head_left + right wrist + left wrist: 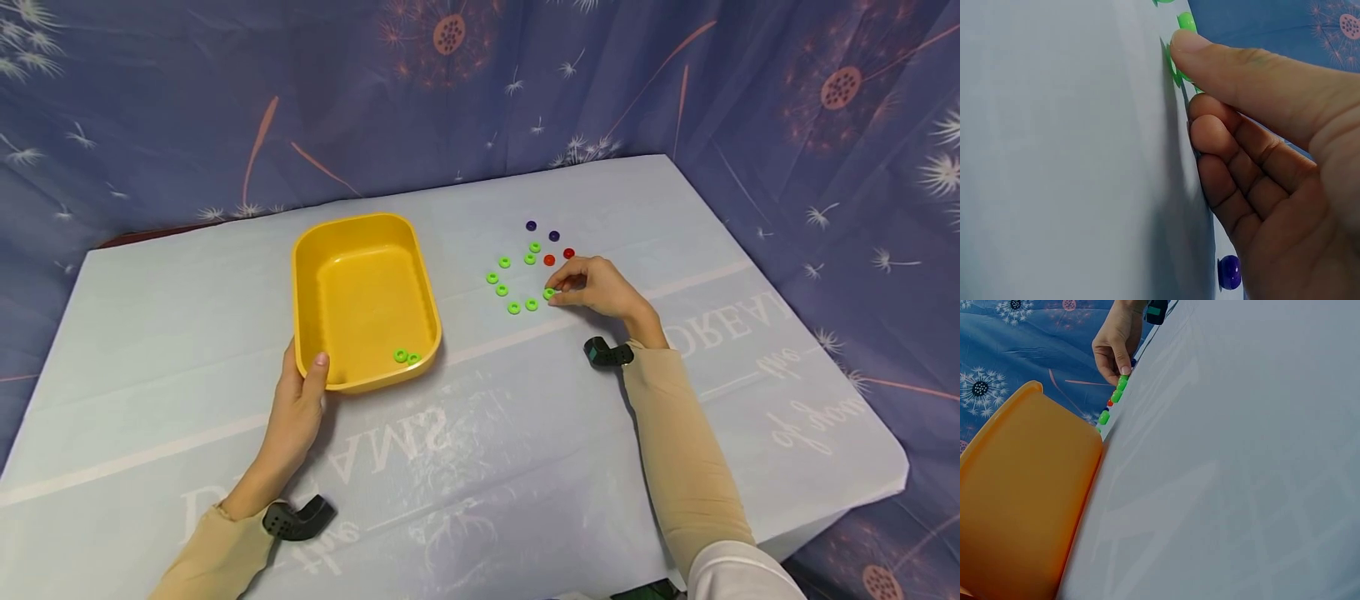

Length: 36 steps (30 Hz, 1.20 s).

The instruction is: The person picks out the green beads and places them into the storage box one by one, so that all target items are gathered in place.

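My left hand (298, 408) grips the near left corner of a yellow plastic basin (367, 308), its thumb over the rim. Two small green rings (401, 356) lie inside the basin by its near right corner. Over to the right, my right hand (600, 287) pinches a green ring (550, 293) between thumb and fingers, low over the table. Several more green rings (513, 308) lie scattered to its left. Two red rings (550, 260) sit just beyond the fingertips, and two dark purple ones (554, 236) farther back. The thumb partly hides the held ring in the right wrist view.
A pale cloth with printed lettering covers the table (480, 467). Behind it and along the right hangs a blue curtain (337, 100) with dandelion prints. A black wrist device (300, 518) sits on the left forearm, another (607, 353) on the right.
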Motion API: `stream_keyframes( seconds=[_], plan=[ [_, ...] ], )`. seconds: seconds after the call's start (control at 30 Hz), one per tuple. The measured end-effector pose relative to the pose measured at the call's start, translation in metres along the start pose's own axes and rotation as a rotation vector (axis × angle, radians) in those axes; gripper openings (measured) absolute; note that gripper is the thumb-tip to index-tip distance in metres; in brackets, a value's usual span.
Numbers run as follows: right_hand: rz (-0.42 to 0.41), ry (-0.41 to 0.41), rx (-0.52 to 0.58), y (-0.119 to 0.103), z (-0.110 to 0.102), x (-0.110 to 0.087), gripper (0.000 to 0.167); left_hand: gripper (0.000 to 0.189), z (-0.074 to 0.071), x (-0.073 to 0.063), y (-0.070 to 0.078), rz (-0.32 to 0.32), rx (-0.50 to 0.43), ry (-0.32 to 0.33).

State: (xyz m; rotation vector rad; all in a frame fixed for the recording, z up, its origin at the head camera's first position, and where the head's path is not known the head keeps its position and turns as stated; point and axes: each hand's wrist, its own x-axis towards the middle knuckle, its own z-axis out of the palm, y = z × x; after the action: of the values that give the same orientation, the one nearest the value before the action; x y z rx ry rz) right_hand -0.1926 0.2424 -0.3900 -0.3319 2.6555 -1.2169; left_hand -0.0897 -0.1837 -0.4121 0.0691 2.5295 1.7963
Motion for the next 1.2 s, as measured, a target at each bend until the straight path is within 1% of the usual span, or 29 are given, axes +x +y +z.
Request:
stream_keyframes(
  seconds=[0.13, 0.27, 0.4, 0.5, 0.67, 0.9, 1.0, 1.2],
  plan=[
    [0.006, -0.005, 0.003, -0.022, -0.003, -0.008, 0.024, 0.061, 0.0, 0.0, 0.0, 0.005, -0.004, -0.004],
    [-0.001, -0.009, 0.018, -0.03, -0.005, -0.01, 0.025, 0.061, 0.0, 0.0, 0.0, 0.007, -0.006, -0.002],
    [-0.002, 0.028, 0.029, -0.013, -0.003, 0.0, 0.024, 0.061, 0.0, 0.0, 0.0, 0.012, -0.009, 0.005],
    [-0.027, 0.06, 0.03, -0.003, -0.001, 0.009, 0.022, 0.06, 0.0, 0.0, -0.001, 0.017, -0.009, 0.008],
    [-0.09, 0.068, 0.026, -0.017, -0.003, 0.014, 0.021, 0.061, 0.0, 0.0, 0.0, 0.013, -0.006, 0.006],
    [-0.16, 0.053, 0.025, -0.043, -0.002, 0.019, 0.022, 0.061, 0.0, 0.0, 0.0, 0.016, -0.018, 0.001],
    [-0.194, 0.037, 0.035, -0.057, 0.0, 0.022, 0.022, 0.061, 0.001, 0.0, 0.0, 0.019, -0.023, 0.002],
    [-0.304, -0.027, 0.047, -0.085, 0.011, 0.029, 0.018, 0.061, 0.001, 0.0, 0.0, 0.01, -0.021, 0.004]
  ],
)
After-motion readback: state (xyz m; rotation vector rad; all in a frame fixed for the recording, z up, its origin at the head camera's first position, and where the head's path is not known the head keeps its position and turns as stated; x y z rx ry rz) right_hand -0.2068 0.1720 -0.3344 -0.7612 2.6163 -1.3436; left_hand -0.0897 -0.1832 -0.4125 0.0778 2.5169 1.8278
